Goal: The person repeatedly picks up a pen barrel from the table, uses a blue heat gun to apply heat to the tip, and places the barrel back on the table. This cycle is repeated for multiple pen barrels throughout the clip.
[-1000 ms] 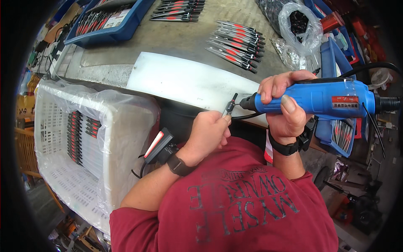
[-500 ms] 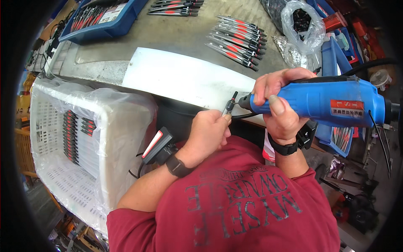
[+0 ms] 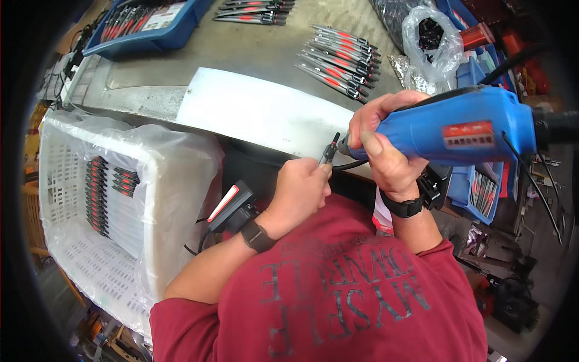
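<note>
1. Right hand [image 3: 386, 142]: clenched around the front barrel of a blue plastic-bodied electric rotary tool [image 3: 458, 127], held level above the near edge of the counter [image 3: 253, 48]; its black cord trails off to the right.
2. Left hand [image 3: 300, 190]: closed, pinching a small black-handled tool piece [image 3: 329, 151] between fingertips, its upper end right at the nose of the rotary tool. Whether the two touch cannot be told.
3. Both hands work over a white flat sheet [image 3: 259, 114] laid at the counter's near edge.
4. Surroundings: a row of red-and-black handled tools [image 3: 341, 60] lies farther back on the counter; a blue plastic tray [image 3: 151, 27] of similar tools sits at the far left; a white perforated plastic crate lined with clear film [image 3: 114, 199], holding more of them, stands beside the person's left arm.
5. Risk, judged: the left fingertips sit very near the tool nose; a slip could catch them.
6. Risk, judged: the piece is held only by a pinch; torque could twist it free.
7. Risk, judged: the cord could snag and jerk the tool.
</note>
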Motion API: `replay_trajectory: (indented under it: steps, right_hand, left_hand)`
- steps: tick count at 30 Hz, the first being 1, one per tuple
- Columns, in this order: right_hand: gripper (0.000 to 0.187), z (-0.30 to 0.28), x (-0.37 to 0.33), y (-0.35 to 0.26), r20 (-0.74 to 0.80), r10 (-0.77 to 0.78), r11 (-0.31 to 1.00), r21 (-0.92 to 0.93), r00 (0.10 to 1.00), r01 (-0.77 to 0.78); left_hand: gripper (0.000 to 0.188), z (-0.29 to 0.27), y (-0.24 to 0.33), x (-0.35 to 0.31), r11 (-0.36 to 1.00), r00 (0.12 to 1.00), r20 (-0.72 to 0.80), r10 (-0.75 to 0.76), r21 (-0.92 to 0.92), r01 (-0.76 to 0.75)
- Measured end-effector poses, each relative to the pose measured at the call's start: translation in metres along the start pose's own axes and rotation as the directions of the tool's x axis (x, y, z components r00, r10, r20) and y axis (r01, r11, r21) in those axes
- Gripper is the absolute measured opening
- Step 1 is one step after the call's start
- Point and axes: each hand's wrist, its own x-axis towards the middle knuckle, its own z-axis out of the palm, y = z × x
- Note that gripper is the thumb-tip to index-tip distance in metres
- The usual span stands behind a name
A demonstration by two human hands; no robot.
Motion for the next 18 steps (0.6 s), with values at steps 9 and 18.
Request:
replay_trajectory:
  steps: [9, 18]
  right_hand:
    - [0.051, 0.0, -0.005, -0.016, -0.006, 0.051, 0.964, 0.261, 0.999, -0.047]
    - [0.051, -0.001, -0.004, -0.009, 0.022, 0.057, 0.954, 0.295, 0.998, -0.06]
  left_hand:
    - [0.029, 0.001, 0.0, -0.003, 0.998, 1.0, -0.028, 0.001, 0.06, 0.001]
    - [0.027, 0.004, 0.0, -0.004, 0.999, 0.999, -0.045, -0.003, 0.038, 0.004]
